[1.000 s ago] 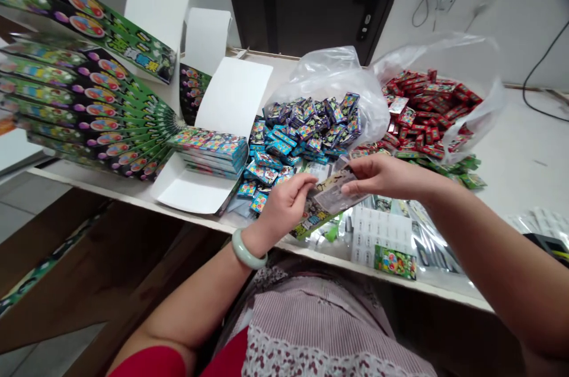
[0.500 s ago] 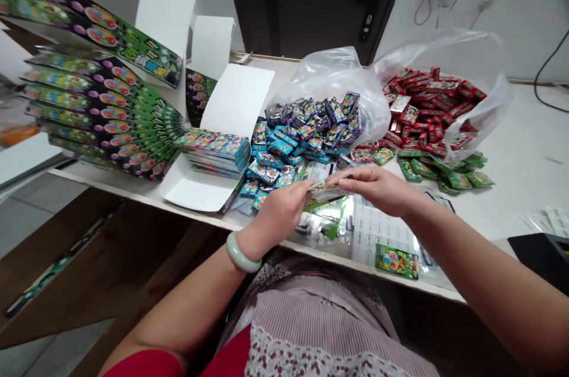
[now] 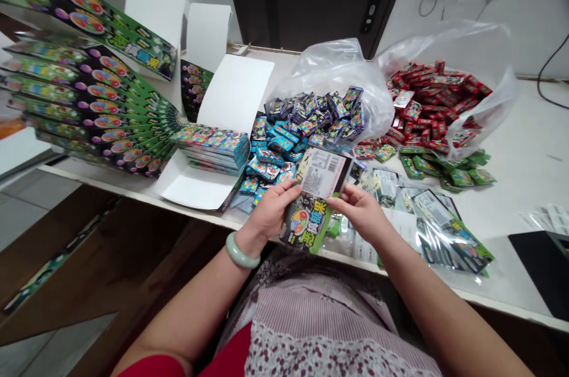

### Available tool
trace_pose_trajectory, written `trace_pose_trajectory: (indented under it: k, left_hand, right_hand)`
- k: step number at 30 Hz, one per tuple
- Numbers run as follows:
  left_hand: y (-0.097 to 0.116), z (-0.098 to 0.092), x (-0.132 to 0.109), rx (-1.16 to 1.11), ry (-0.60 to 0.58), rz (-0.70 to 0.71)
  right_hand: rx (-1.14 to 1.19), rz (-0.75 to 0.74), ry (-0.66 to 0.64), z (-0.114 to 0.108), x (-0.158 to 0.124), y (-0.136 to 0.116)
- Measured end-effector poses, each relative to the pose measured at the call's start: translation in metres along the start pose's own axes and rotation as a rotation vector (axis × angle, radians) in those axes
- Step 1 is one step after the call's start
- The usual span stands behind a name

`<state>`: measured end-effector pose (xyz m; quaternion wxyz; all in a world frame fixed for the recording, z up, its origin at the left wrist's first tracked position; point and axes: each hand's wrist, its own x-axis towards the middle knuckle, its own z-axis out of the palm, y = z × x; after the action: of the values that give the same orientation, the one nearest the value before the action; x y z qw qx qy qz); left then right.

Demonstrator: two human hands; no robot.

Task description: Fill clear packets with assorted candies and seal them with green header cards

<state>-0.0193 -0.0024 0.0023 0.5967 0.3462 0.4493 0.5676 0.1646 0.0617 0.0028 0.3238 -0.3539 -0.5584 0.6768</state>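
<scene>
Both hands hold one flat packet upright over the table's near edge; it has a green printed lower part and a white label with a barcode on top. My left hand, with a pale green bangle on the wrist, grips its left side. My right hand pinches its right side. Just behind the packet lies a heap of small blue boxes spilling from a clear plastic bag.
A bag of small red boxes sits at the back right, with green boxes in front. Clear packets lie right of my hands. An open white carton holds stacked boxes. Green flat cartons fan out at left. A dark door stands behind.
The packet was held flat and edge-on between my hands; now it is turned upright, facing me, and drawn closer to the table edge. More clear packets show at right.
</scene>
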Motion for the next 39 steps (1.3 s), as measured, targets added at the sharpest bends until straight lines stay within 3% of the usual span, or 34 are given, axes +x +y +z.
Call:
trace_pose_trajectory:
  k: [6,10,13,16,19,22,26,29,32,34,39]
  left_hand:
    - [-0.018,-0.013,-0.023,0.235,0.014,-0.044]
    - [-0.036,-0.010,-0.031,0.140,0.168,-0.017]
    - [-0.043,-0.009,-0.032,0.083,0.147,-0.050]
    - [-0.039,-0.007,-0.026,-0.036,0.082,-0.091]
    - [-0.024,0.001,-0.014,-0.129,0.144,0.014]
    - [-0.013,0.012,-0.004,-0.203,0.199,0.086]
    - [-0.018,0.018,-0.005,-0.214,0.211,0.066]
    - [-0.027,0.016,-0.015,-0.079,0.212,0.110]
    - [-0.032,0.017,-0.026,0.077,0.206,0.139]
    - [-0.032,0.018,-0.031,0.046,0.162,0.116]
    - [-0.028,0.017,-0.033,-0.150,0.027,0.041]
  right_hand:
    - [-0.111,-0.071,0.151,-0.009,0.010,0.002]
    - [-0.108,0.008,-0.053,0.001,0.002,0.013]
    - [-0.150,0.096,-0.109,0.004,-0.008,0.026]
    - [-0.093,0.185,-0.071,0.003,-0.017,0.038]
    - [-0.019,0.262,-0.161,0.007,-0.027,0.045]
    - [-0.044,0.264,-0.197,0.012,-0.039,0.048]
    - [-0.123,0.237,-0.192,0.009,-0.052,0.052]
    - [-0.083,0.143,-0.212,-0.001,-0.054,0.045]
    - [-0.081,-0.005,-0.085,-0.011,-0.050,0.027]
    - [-0.109,-0.035,-0.011,-0.014,-0.046,0.016]
    - [-0.072,-0.002,-0.017,-0.010,-0.043,0.009]
